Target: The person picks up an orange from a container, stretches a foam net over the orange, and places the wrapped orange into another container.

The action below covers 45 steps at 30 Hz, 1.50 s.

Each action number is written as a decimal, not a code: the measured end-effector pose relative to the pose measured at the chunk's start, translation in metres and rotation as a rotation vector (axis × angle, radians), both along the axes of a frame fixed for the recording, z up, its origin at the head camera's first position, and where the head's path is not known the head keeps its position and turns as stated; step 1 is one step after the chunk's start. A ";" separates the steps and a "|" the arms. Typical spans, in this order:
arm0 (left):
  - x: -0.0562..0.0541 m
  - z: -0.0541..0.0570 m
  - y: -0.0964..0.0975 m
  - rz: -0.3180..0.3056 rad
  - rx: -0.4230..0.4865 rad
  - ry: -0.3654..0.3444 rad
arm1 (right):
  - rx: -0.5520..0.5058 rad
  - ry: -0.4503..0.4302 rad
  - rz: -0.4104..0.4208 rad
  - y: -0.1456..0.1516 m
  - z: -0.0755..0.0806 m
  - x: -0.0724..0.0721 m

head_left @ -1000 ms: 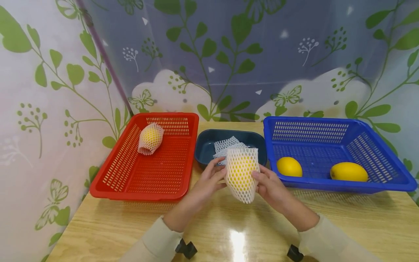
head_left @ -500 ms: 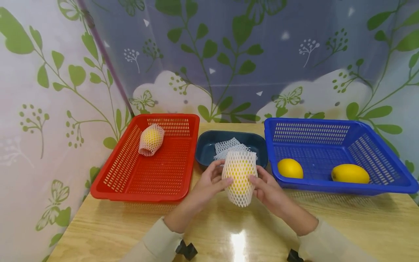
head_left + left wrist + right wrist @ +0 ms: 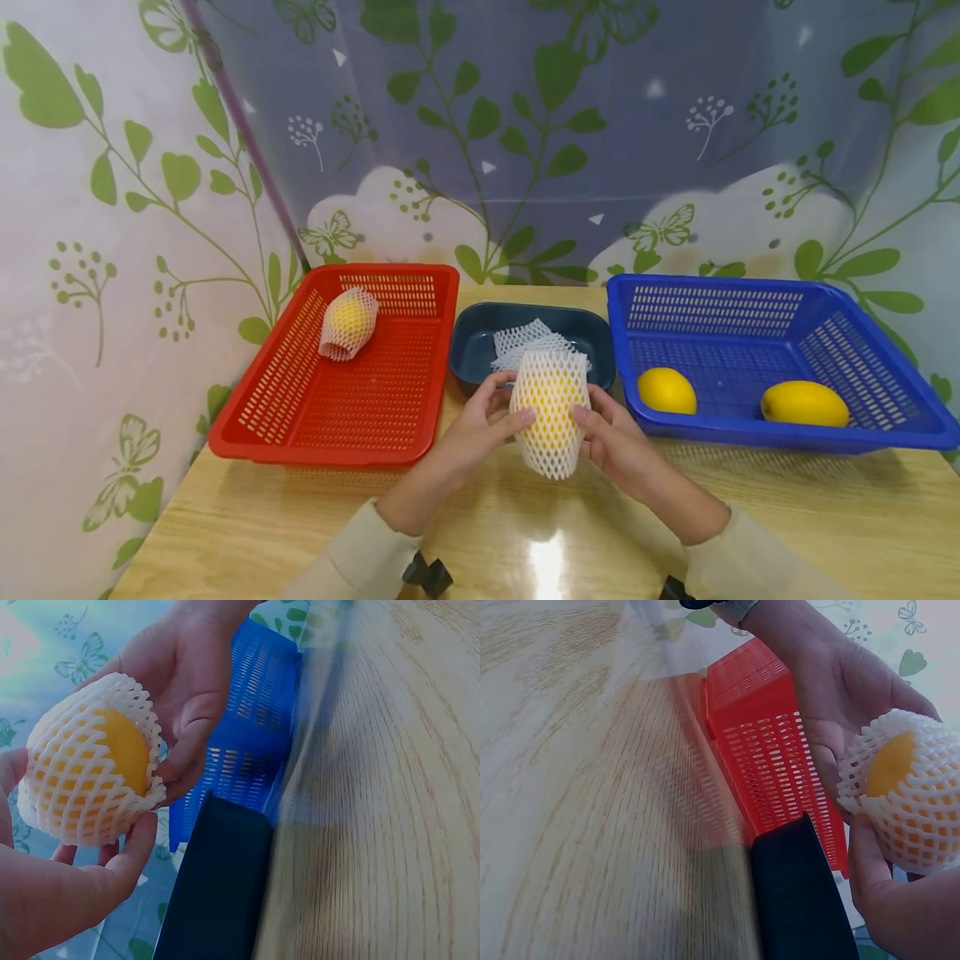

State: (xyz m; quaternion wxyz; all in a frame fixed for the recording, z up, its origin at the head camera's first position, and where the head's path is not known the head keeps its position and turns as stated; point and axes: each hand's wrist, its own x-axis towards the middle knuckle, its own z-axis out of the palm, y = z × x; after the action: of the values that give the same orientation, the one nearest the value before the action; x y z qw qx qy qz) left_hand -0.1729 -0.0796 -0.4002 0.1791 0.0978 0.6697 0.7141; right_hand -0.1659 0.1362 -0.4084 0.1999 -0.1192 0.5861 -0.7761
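Note:
A yellow, oval fruit in a white foam net sleeve [image 3: 551,408] is held upright between both hands over the front of the table. My left hand [image 3: 480,429] grips its left side, thumb across the front of the net and fingers behind. From the other side my right hand [image 3: 618,442] holds it, thumb also on the front. In the left wrist view, bare yellow skin [image 3: 127,750] shows through the sleeve's open end. More white foam nets [image 3: 525,337] lie in the dark teal tray [image 3: 468,321] just behind the hands.
The red basket [image 3: 420,446] on the left contains another netted yellow fruit [image 3: 350,323]. In the blue basket [image 3: 720,292] on the right lie two bare yellow fruits, one round-looking fruit [image 3: 667,391] and one longer fruit [image 3: 805,404]. A patterned curtain [image 3: 480,125] hangs behind.
My left hand has closed in on the sleeve, its thumb moving from the left edge onto the front. The netted fruit has come slightly lower and turned more upright.

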 end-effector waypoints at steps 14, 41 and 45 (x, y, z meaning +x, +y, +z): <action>0.000 0.000 0.003 -0.002 -0.021 0.002 | -0.050 0.015 0.036 0.001 -0.003 0.001; 0.004 -0.002 0.013 -0.014 -0.138 -0.045 | -0.094 -0.037 0.151 0.005 -0.013 0.002; 0.003 -0.002 0.010 -0.021 -0.095 -0.058 | -0.071 -0.038 0.122 0.005 -0.010 0.000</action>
State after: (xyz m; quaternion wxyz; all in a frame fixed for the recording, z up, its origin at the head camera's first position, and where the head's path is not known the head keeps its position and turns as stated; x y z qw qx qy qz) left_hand -0.1702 -0.0691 -0.4021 0.2103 0.0752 0.6963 0.6822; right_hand -0.1660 0.1410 -0.4179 0.2538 -0.1471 0.5461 -0.7847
